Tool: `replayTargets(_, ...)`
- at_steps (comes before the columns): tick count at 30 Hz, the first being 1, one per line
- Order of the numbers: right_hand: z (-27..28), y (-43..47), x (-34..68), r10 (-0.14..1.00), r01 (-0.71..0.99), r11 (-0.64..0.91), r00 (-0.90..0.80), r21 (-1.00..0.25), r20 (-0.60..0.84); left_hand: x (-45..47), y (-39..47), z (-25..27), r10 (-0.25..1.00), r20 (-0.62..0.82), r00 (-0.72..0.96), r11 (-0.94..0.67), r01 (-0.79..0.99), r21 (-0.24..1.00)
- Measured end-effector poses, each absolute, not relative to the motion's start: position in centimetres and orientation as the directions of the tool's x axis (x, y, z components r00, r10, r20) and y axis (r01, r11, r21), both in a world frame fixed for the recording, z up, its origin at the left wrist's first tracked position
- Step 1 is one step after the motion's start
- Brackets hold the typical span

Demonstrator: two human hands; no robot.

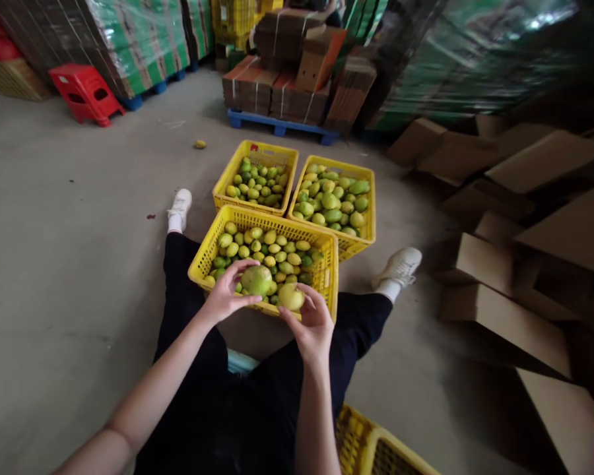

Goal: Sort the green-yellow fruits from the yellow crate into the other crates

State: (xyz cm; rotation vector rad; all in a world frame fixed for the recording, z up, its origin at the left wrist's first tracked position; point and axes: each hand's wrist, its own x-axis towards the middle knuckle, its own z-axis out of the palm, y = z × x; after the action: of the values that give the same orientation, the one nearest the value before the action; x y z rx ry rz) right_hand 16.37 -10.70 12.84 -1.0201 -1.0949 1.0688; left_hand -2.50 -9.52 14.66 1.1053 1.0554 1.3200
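Between the fingers and thumb of my left hand [226,295] is a green lemon [257,281], larger than most of the fruit below. My right hand [315,324] grips a paler, yellow-green lemon [291,297] close beside it. Both fruits are held up over the near rim of a yellow plastic crate [330,277] standing between my legs. Many green and yellow lemons [274,249] lie inside that crate. Just behind it stand two more yellow crates, the left crate [219,192] with smaller green fruit and the right crate [371,221] with larger fruit.
Open cardboard boxes [519,323] crowd the floor at right. A red stool [86,94] stands far left, and one loose lemon [199,144] lies on the floor. Bundled cardboard rests on a blue pallet [280,126] behind. Another yellow crate [371,442] is beside me, lower right.
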Motion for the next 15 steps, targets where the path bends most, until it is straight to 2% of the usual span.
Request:
replayTargets(5, 15.1, -11.4, 15.4, 0.971, -0.205, 0.237, 0.087, -0.95, 0.223, -2.0, -11.0, 15.8, 0.992, 0.124, 0.013, -0.12, -0.16, 0.98)
replayTargets(15, 16.2, -11.9, 15.7, 0.939, -0.144, 0.332, 0.138, -0.932, 0.314, -2.2, -11.7, 16.2, 0.981, 0.195, -0.02, -0.196, -0.095, 0.976)
